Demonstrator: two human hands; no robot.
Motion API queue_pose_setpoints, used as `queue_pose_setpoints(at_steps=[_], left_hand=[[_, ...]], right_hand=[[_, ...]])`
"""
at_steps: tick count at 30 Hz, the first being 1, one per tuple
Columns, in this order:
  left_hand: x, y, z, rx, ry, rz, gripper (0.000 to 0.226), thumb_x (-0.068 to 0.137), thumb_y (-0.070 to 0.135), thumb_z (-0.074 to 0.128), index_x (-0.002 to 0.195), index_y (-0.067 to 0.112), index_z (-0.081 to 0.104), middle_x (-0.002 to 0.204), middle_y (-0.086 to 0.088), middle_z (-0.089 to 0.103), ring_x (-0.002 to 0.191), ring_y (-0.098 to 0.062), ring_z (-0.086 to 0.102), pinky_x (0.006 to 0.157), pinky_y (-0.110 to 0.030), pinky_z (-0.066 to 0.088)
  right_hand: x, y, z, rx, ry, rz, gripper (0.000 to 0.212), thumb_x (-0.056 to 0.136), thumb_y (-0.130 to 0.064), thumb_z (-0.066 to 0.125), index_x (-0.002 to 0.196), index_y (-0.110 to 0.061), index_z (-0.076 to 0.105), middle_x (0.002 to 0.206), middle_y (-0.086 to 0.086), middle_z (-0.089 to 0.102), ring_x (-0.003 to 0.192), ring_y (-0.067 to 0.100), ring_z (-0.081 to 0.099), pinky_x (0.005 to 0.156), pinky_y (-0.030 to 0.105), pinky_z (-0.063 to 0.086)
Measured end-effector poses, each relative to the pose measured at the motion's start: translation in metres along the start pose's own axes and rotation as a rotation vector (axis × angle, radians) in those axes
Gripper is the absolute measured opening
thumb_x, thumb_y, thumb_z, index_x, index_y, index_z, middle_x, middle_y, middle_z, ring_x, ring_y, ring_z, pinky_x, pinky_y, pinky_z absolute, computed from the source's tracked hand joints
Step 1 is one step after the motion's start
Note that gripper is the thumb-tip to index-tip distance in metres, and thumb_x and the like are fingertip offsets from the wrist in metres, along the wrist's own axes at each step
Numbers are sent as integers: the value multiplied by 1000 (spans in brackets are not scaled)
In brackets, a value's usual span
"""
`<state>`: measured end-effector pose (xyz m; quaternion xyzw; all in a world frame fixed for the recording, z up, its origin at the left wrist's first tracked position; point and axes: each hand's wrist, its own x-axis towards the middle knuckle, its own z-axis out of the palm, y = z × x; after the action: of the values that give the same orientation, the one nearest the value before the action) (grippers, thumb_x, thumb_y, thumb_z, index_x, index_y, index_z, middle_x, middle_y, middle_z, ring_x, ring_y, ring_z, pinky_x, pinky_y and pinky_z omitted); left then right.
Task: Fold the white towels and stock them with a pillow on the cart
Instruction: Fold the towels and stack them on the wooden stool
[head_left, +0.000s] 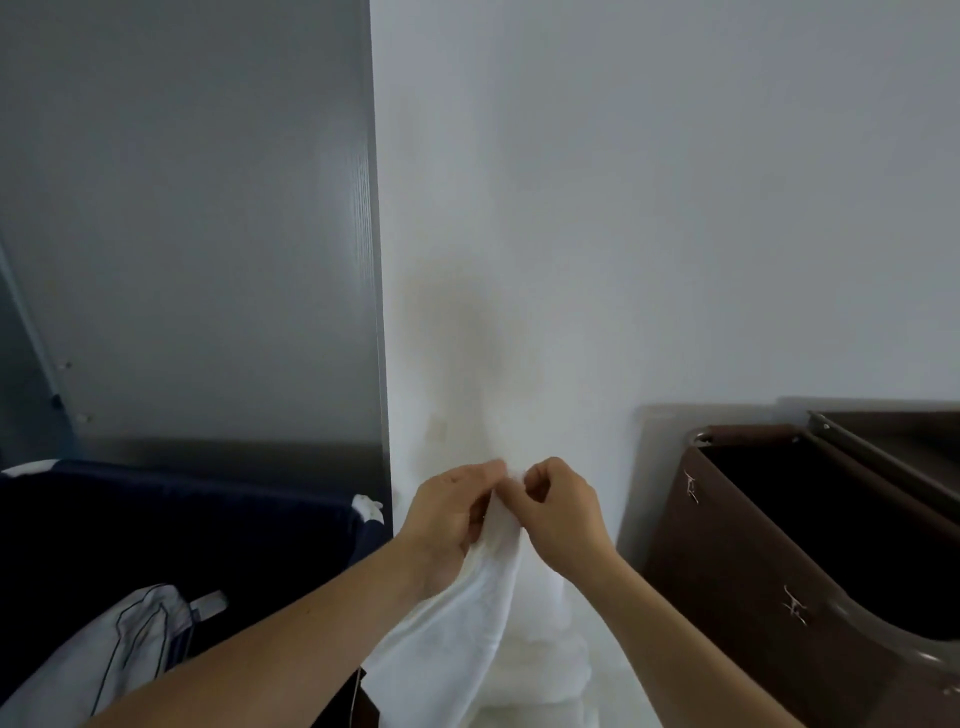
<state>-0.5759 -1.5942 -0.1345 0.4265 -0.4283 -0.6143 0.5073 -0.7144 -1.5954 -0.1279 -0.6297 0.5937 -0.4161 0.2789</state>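
Both hands were raised together, left hand (451, 512) and right hand (561, 512) pinching the white towel (467, 623) with curled fingers before a white wall (623, 208).

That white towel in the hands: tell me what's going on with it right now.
A person is holding a white towel up in front of a pale wall. The left hand and right hand are close together, both pinching its top edge, and the rest of the cloth hangs down between the forearms. It is not yet folded flat. A brown bin with a dark, open inside stands to the right, and a dark blue bin with striped pale fabric at its near edge stands to the left.
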Motion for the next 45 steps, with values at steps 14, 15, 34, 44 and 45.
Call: queue_pose_setpoints(at_steps=[14,15,34,44,45], left_hand=[[-10,22,-1,129,-20,162,19,95,22,63,104,14,77,109,-9,73,109,-25,67,102,-40,51],[-11,21,-3,133,-33,175,20,95,22,62,105,13,77,109,-11,73,109,-26,67,102,-42,51],[63,169,-30,586,533,770,28,97,28,39,70,21,38,65,4,37,67,-18,42,58,-40,39],[32,169,47,699,-33,872,24,99,12,41,85,21,58,84,19,60,79,1,55,76,-16,43],[31,170,52,695,-57,880,25,100,8,40,88,18,59,89,14,61,84,0,57,79,-16,43]], right_hand=[[3,-12,-3,163,-2,-116,23,89,-35,71,82,-13,65,79,5,70,75,21,64,71,34,54],[2,-11,-1,176,-9,-116,21,89,-33,71,81,-14,66,78,3,70,71,17,64,69,31,54],[40,121,-65,-529,-222,447,26,81,-30,63,95,-8,63,86,4,68,77,23,66,66,34,53],[38,-58,-48,208,-30,-337,43,93,-38,64,132,-31,49,122,-21,58,109,1,57,92,23,46],[38,-68,-48,295,-103,-322,36,91,-36,67,125,-32,53,113,-17,64,101,3,62,87,25,50]])
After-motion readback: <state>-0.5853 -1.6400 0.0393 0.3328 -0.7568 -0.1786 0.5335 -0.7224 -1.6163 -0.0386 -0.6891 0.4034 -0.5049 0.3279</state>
